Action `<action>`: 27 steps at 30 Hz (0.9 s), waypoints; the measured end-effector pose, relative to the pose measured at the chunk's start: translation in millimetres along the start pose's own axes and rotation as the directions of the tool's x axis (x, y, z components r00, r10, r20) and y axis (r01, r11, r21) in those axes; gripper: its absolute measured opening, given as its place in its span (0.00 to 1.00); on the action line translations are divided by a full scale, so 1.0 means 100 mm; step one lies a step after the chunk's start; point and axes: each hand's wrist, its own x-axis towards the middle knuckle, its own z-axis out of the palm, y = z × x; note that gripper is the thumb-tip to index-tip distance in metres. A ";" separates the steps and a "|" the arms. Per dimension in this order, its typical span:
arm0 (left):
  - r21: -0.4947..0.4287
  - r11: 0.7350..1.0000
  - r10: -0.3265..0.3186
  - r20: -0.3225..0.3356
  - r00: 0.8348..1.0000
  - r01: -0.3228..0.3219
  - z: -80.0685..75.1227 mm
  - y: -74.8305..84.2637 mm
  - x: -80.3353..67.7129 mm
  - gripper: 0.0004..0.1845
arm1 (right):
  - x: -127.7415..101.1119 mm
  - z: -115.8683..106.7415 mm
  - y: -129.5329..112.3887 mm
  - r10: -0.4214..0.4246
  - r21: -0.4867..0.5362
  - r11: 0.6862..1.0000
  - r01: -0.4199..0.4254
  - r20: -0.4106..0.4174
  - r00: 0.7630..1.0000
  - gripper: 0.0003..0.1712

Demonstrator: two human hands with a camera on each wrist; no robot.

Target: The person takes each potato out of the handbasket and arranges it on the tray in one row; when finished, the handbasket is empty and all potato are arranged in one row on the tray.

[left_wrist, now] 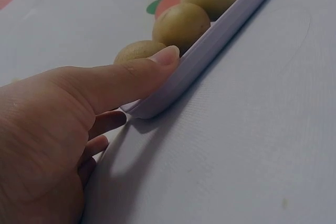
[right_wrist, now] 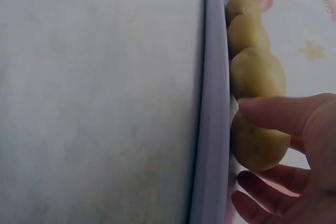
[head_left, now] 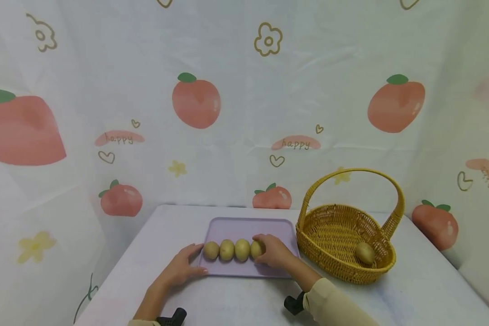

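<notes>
**A:** What are the hands doing right now?

**B:** The right hand (head_left: 274,251) is curling its thumb and fingers around the potato (head_left: 256,249) at the 3 o'clock end of the row, which is sitting on the tray (head_left: 248,225). The left hand (head_left: 183,268) is lying with fingers relaxed and the thumb pressing against the tray's corner at about 8 o'clock.

**A:** How should this step be handled?

**B:** I'd judge the potato is best kept low and snug against its neighbour, so the line is staying straight. The three other potatoes (head_left: 227,250) are touching one another, so any sideways nudge could roll them. The left thumb bracing the rim is helping keep the tray from sliding on the surface (head_left: 424,290).

**A:** And the arms?

**B:** Both forearms are reaching in from 6 o'clock, the right one in a pale sleeve (head_left: 334,303), wrist angled inward. The left wrist is lying low, near the surface.

**A:** Anything beyond?

**B:** A wicker basket (head_left: 342,235) is standing just beside the tray at 3 o'clock, holding one more potato (head_left: 364,252).
</notes>
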 end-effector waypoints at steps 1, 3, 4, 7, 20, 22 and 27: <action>-0.002 1.000 -0.001 0.000 1.000 0.001 0.00 -0.01 -0.01 0.45 | 0.00 0.01 0.00 -0.002 -0.005 1.000 0.002 0.004 1.000 0.35; -0.005 1.000 0.002 0.001 1.000 -0.002 0.01 -0.02 -0.01 0.45 | -0.01 0.01 0.01 -0.008 -0.019 1.000 0.008 0.010 1.000 0.35; -0.006 1.000 0.002 0.002 1.000 -0.002 0.01 -0.02 -0.02 0.45 | -0.02 0.01 0.01 -0.010 -0.024 1.000 0.011 0.013 1.000 0.35; -0.003 1.000 0.004 0.003 1.000 -0.004 0.02 -0.03 -0.01 0.45 | -0.03 -0.01 -0.01 -0.008 -0.022 1.000 0.008 0.024 1.000 0.36; 0.004 1.000 0.009 0.004 1.000 -0.009 -0.01 -0.02 0.01 0.45 | -0.10 -0.21 -0.02 -0.100 -0.018 0.995 0.099 -0.059 0.993 0.33; 0.000 1.000 0.006 0.002 1.000 -0.006 -0.01 -0.01 0.02 0.45 | -0.12 -0.32 -0.04 -0.127 -0.018 0.992 0.126 -0.059 0.990 0.32; -0.004 1.000 0.005 0.009 1.000 -0.005 0.00 -0.02 0.02 0.45 | -0.19 -0.60 -0.04 -0.195 -0.077 0.978 0.193 -0.019 0.981 0.26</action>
